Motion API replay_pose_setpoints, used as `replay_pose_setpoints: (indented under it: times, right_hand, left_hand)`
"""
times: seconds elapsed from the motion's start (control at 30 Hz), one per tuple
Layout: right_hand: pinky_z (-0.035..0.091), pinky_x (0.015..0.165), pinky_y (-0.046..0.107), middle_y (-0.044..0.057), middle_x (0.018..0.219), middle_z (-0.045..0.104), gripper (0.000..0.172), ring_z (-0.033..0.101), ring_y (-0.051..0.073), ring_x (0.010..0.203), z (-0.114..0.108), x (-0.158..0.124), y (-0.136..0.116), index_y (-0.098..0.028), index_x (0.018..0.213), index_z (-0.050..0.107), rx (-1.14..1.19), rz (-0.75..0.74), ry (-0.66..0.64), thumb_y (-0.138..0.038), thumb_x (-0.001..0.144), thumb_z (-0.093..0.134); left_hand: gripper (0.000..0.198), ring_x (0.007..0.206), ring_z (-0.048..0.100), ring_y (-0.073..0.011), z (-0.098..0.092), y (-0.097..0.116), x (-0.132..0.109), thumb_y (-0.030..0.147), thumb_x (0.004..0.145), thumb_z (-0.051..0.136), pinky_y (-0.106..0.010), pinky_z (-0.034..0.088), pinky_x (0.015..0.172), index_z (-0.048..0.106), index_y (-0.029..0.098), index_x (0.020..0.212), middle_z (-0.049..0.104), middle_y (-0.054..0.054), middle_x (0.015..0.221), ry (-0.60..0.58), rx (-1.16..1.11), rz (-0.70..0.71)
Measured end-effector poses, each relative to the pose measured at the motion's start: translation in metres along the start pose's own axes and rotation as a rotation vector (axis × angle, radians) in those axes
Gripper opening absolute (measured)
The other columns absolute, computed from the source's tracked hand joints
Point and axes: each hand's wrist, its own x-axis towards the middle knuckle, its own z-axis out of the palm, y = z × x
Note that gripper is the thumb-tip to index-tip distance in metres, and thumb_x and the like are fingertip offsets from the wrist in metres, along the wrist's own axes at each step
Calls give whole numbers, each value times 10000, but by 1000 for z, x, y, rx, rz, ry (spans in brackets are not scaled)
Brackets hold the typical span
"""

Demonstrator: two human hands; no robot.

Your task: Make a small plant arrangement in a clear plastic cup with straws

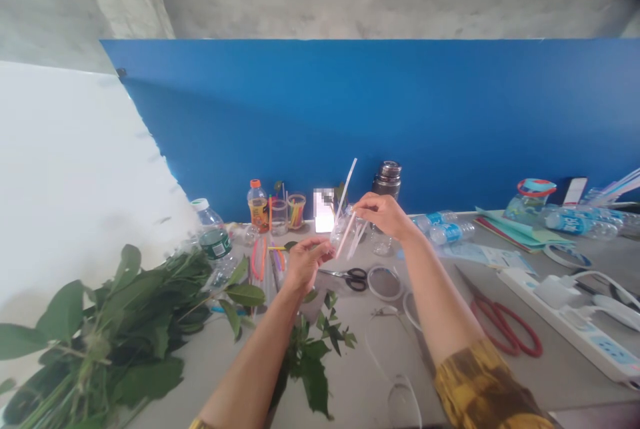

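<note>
Head view: clear plastic bottle (341, 229), held above the bench (550, 376) between both hands. Left hand (303, 266): fingers (320, 249) curled narrowly against the bottle. Right hand (383, 212): fingers (363, 202) closed on the bottle's upper side, white straws (346, 196) beside them. Below the bottle: black scissors (349, 277), leafy sprig (310, 356). Right of it: red scissors (505, 326), power strip (565, 316).

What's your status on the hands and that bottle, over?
Left hand and right hand both on a clear plastic bottle. White straws poking out of it. Black-handled scissors lying below, untouched.
</note>
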Motion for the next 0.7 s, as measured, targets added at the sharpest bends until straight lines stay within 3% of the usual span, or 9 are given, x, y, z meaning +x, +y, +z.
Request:
replay_pose_setpoints:
  times: [0.23,0.37,0.53,0.7]
  right_hand:
    - [470,817,352,67,987,708,209,617,189,843,-2,-2,-6,-212,882,785,-41,78,-44,-373,871,653]
    - [473,843,356,79,1052,711,322,638,215,927,-5,-3,-9,-223,892,797,-40,122,-67,-462,927,585]
    - [477,854,353,95,1071,704,447,650,232,946,-5,-3,-10,-218,806,799,-121,148,-54,-602,904,592]
    - [484,809,349,93,1056,710,456,670,251,911,1,-2,-11,-207,629,737,-239,154,-30,-619,818,689]
  left_hand:
    - [237,599,619,-132,-1,-12,4,282,550,868,-316,521,698,731,145,686,679,-11,606,90,83,71]
    - [244,593,642,-141,-1,-21,5,288,563,861,-302,532,685,731,153,719,691,-10,612,129,142,75]
    - [185,601,652,-150,5,-23,0,274,614,814,-290,538,675,733,152,727,692,-16,621,161,228,111]
    - [54,608,644,-137,11,-21,-6,211,665,760,-263,513,631,744,168,693,700,-26,756,201,379,264]
